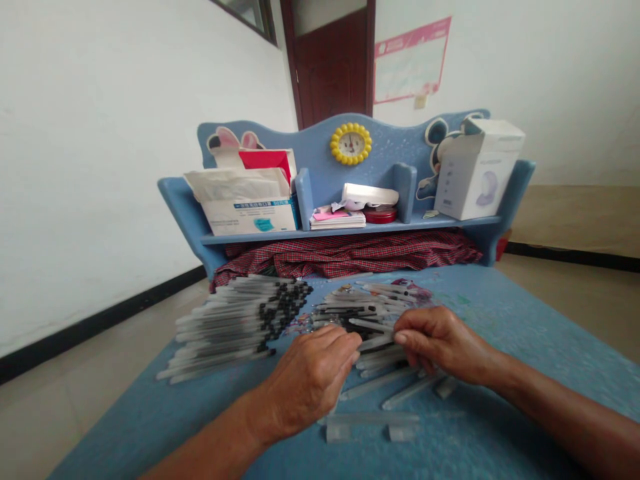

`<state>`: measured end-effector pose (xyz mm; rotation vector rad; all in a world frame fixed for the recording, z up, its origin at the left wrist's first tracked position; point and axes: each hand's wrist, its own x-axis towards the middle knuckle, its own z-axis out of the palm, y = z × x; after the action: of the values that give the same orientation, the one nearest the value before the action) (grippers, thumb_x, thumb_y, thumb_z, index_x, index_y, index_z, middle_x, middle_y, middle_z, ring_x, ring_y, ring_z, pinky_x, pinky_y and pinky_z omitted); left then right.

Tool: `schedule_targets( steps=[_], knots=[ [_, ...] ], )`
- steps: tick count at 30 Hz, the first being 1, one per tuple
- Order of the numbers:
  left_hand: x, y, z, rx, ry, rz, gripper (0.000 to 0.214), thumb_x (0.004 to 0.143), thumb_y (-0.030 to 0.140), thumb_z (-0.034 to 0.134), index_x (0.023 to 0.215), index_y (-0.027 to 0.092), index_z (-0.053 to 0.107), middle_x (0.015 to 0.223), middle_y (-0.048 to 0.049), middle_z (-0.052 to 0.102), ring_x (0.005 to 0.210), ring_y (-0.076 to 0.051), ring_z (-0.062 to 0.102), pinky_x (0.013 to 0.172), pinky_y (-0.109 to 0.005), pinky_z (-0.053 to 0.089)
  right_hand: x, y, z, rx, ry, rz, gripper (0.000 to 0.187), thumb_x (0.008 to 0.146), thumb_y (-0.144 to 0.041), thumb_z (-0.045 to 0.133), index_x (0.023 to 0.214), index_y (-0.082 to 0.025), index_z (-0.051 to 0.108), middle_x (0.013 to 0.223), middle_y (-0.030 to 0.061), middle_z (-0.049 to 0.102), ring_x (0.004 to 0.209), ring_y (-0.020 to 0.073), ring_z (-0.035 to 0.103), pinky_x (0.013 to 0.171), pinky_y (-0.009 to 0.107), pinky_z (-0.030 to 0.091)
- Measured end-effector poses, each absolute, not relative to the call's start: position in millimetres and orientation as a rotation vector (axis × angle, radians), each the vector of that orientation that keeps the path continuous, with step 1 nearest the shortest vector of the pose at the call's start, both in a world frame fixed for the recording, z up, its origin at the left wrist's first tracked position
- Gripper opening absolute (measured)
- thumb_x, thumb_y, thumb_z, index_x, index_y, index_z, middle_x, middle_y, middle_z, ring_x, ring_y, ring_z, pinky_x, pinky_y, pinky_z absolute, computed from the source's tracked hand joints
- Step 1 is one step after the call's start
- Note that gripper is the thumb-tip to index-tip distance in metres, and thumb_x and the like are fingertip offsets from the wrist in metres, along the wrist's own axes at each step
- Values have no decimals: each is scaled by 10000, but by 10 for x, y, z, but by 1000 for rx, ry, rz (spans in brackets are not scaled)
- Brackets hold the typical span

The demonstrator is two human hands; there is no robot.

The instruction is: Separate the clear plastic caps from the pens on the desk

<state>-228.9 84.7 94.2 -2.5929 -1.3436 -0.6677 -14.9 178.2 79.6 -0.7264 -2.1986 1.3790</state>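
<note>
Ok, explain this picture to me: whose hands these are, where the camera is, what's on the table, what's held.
There is no machine here. A person wears one camera on the head, looking forward and down, so the two arms coming in from the bottom are the wearer's own. The left hand and right hand meet over a blue table, and both close on a small bunch of pens, which look like pale grey sticks. To the left lies a neat stack of pens with black ends. Just behind the hands is a looser heap. A clear plastic piece lies nearest the camera. At the back stands a blue shelf with a yellow clock.
</note>
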Motion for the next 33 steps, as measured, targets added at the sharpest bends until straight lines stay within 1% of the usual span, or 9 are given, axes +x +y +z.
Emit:
schedule_targets(
  steps=[5, 10, 14, 16, 21, 24, 26, 31, 33],
  knots=[
    [-2292, 847, 939, -2600, -1335, -656, 222, 916, 148, 344, 908, 127, 565, 769, -72, 626, 741, -177, 593, 674, -297, 493, -155, 1785, 792, -743, -2110, 1525, 310, 784, -464, 588, 815, -156, 567, 562, -37, 541, 415, 53, 440, 384, 157, 364],
    [-2302, 859, 925, -2597, -1318, -675, 203, 911, 152, 358, 920, 138, 559, 764, -65, 619, 736, -167, 595, 675, -282, 494, -150, 1785, 808, -760, -2230, 1316, 387, 862, -455, 477, 633, -147, 526, 511, -30, 500, 402, 39, 389, 369, 150, 275],
    [-2307, 868, 915, -2594, -1299, -694, 184, 908, 159, 371, 919, 152, 555, 748, -53, 611, 736, -161, 599, 681, -268, 493, -166, 1770, 816, -767, -2146, 1469, 243, 818, -399, 559, 846, -160, 529, 552, -47, 519, 423, 49, 402, 379, 147, 303],
    [-2307, 869, 913, -2596, -1314, -696, 183, 909, 161, 372, 914, 146, 554, 756, -59, 613, 746, -168, 600, 684, -274, 492, -171, 1765, 824, -764, -2123, 1499, 294, 802, -406, 579, 950, -162, 509, 548, -57, 511, 428, 56, 407, 379, 147, 303],
    [-2302, 862, 908, -2620, -1383, -664, 195, 903, 144, 366, 909, 127, 560, 771, -71, 621, 730, -181, 592, 659, -296, 486, -171, 1773, 814, -758, -2224, 1301, 379, 868, -457, 456, 656, -147, 507, 479, -34, 475, 413, 49, 381, 386, 158, 277],
    [-2301, 858, 905, -2632, -1397, -655, 206, 907, 145, 357, 918, 123, 562, 783, -76, 623, 745, -186, 591, 673, -306, 486, -173, 1777, 805, -755, -2177, 1414, 276, 830, -423, 536, 876, -151, 531, 485, -57, 493, 396, 52, 364, 374, 157, 274],
    [-2302, 857, 905, -2633, -1407, -652, 210, 911, 149, 353, 927, 122, 561, 785, -75, 622, 746, -187, 589, 673, -306, 485, -176, 1778, 805, -763, -2151, 1470, 362, 806, -428, 571, 1036, -159, 492, 495, -71, 496, 387, 57, 365, 362, 157, 271],
    [-2303, 857, 900, -2630, -1407, -636, 211, 913, 153, 352, 921, 124, 562, 781, -71, 617, 732, -189, 584, 664, -310, 480, -181, 1773, 801, -756, -2224, 1340, 377, 870, -458, 453, 656, -152, 505, 469, -35, 469, 405, 49, 371, 383, 165, 268],
    [-2304, 858, 898, -2631, -1416, -622, 207, 909, 148, 355, 923, 125, 561, 781, -70, 616, 730, -189, 584, 659, -309, 480, -180, 1768, 798, -760, -2201, 1405, 288, 851, -427, 501, 766, -154, 533, 465, -50, 475, 388, 50, 362, 377, 165, 270]
  ],
)
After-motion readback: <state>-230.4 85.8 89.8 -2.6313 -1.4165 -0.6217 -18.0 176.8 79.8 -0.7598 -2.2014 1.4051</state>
